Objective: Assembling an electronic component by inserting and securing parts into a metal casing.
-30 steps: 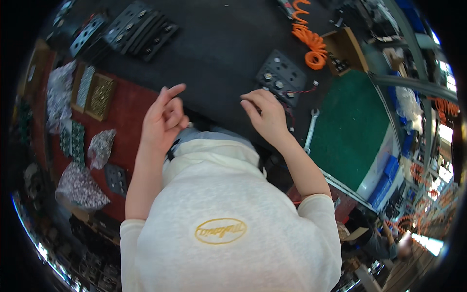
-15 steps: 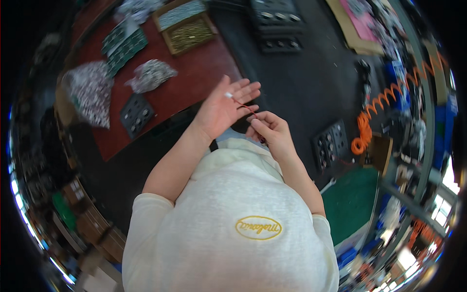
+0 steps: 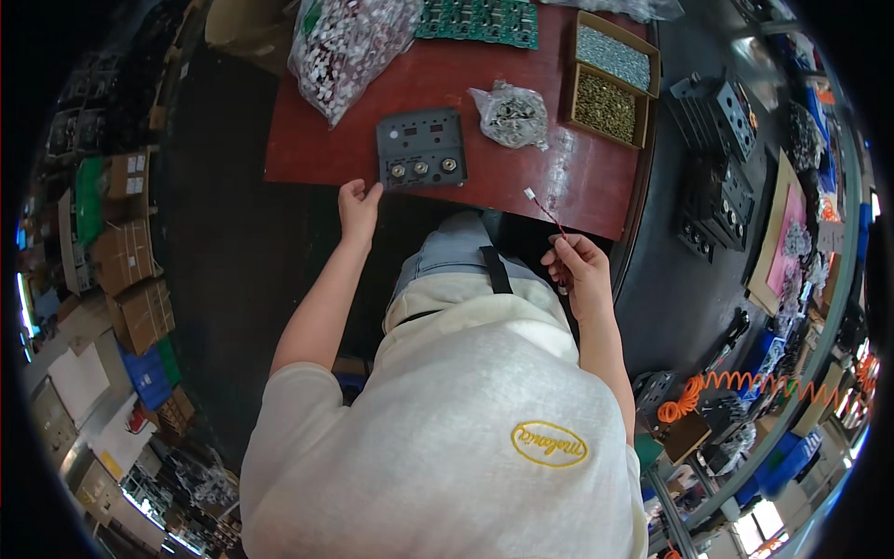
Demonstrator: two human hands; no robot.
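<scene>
My right hand [image 3: 581, 267] pinches a thin red and dark wire lead [image 3: 548, 212] with a small white connector at its upper end. The lead's lower part is hidden in my curled fingers. At the front edge of the red table, a dark grey panel [image 3: 422, 140] lies with a row of three round metal fittings along its near side. My left hand [image 3: 358, 211] is beside the panel's near left corner, thumb and forefinger apart. The thumb tip comes close to that corner; whether it touches, I cannot tell.
On the red table [image 3: 568, 191] lie a bag of white connectors [image 3: 349, 56], a bag of metal parts [image 3: 512, 116], green circuit boards [image 3: 477, 22] and a two-part box of small screws [image 3: 605, 101]. More dark panels [image 3: 717, 200] stand on the dark bench to the right, near an orange coiled hose [image 3: 684, 401].
My view has turned toward the red table. My left hand has left the wire lead and moved to the panel's corner. My right hand still holds the lead.
</scene>
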